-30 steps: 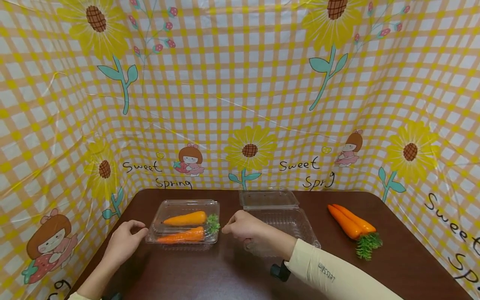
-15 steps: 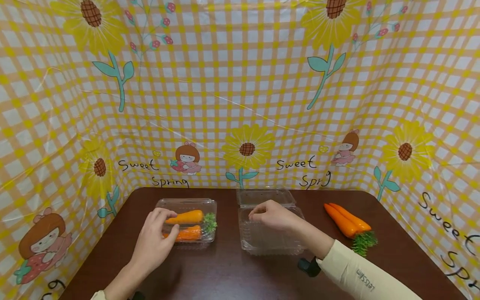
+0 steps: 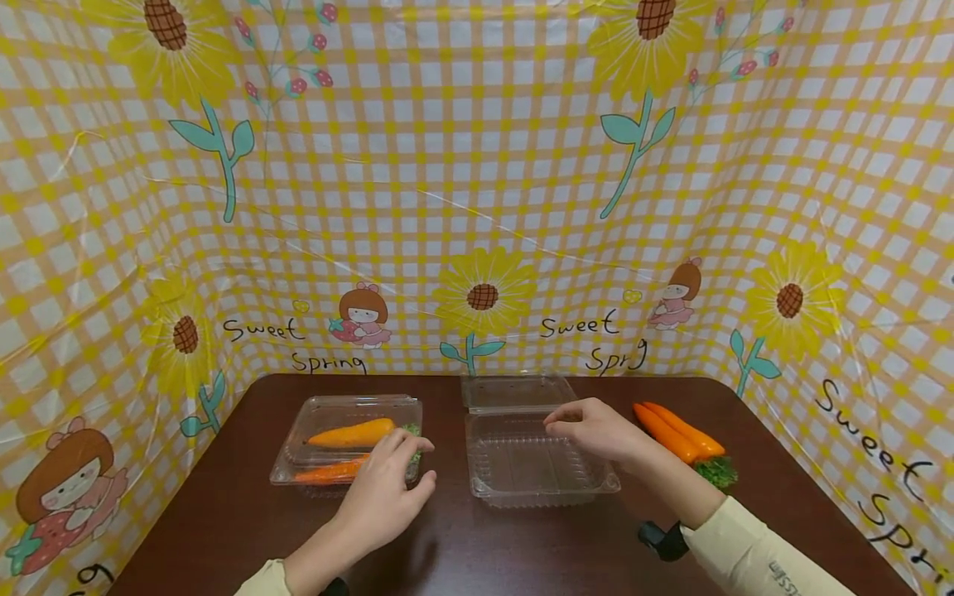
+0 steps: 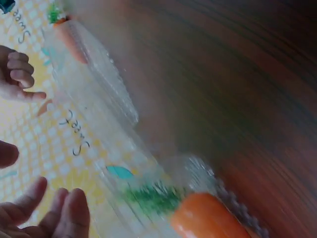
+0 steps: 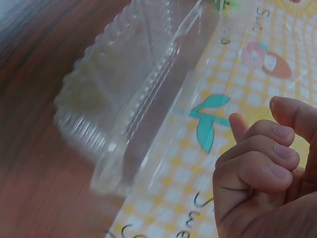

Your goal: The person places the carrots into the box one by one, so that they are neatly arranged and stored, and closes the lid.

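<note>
Clear box (image 3: 522,468) right of centre with tipped-back far lid (image 3: 522,392), presumably light, springy, slick and easily dented, best gripped at both near corners; loosely curled right hand (image 3: 607,434) over it, holding nothing; spread-fingered left hand (image 3: 382,495) at the left carrot box (image 3: 350,407), with unclear contact.

Yellow, peach and white checked cloth (image 3: 417,165) fills the top of the frame and both sides! Dead centre, a printed sunflower (image 3: 483,296); over at upper left, a strawberry sprig (image 3: 319,42); left of centre, a brown-haired cartoon girl (image 3: 363,313) beside "Sweet" lettering (image 3: 264,330); dark brown worktop (image 3: 514,546) along the bottom.
</note>
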Available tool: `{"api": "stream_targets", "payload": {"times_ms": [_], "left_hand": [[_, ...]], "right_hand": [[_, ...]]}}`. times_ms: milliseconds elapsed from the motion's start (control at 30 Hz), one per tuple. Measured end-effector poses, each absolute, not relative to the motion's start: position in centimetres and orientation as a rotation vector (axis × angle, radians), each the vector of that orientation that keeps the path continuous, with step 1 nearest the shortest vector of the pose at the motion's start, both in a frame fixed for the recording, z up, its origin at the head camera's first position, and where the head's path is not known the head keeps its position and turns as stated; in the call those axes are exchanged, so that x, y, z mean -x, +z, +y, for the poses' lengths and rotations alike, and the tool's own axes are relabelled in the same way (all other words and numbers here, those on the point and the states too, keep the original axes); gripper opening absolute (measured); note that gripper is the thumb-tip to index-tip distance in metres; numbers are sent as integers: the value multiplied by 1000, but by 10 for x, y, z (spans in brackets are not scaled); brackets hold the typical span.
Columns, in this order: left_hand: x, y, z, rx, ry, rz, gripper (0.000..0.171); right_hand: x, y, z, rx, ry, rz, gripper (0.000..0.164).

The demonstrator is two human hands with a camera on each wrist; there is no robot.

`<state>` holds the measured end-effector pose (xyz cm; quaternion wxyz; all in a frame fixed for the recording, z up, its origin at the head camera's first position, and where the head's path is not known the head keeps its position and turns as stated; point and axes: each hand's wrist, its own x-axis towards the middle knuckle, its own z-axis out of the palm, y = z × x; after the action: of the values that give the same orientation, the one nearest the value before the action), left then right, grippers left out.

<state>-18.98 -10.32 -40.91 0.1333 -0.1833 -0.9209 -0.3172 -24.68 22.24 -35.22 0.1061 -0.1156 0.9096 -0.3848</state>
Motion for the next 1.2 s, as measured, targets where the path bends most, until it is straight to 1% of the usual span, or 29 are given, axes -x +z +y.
{"api": "stream_targets", "payload": {"times_ms": [200, 433, 633, 700, 1100, 1200], "left_hand": [[197, -415, -84, 517, -973, -2766, 35], [203, -420, -65, 554, -1029, -2821, 45], [208, -428, -51, 573, -1118, -2889, 63], [210, -432, -47, 562, -1135, -2903, 66], [220, -443, -38, 519, -1207, -2939, 71], [220, -442, -37, 520, -1196, -2935, 71]], "right_hand": [[245, -354, 245, 285, -1148, 2703, 32], [245, -359, 267, 234, -1180, 2705, 36], [240, -362, 279, 188, -1149, 2723, 39], [239, -364, 282, 187, -1154, 2724, 41], [235, -371, 307, 196, -1246, 2700, 44], [236, -376, 313, 117, -1279, 2692, 44]]}}
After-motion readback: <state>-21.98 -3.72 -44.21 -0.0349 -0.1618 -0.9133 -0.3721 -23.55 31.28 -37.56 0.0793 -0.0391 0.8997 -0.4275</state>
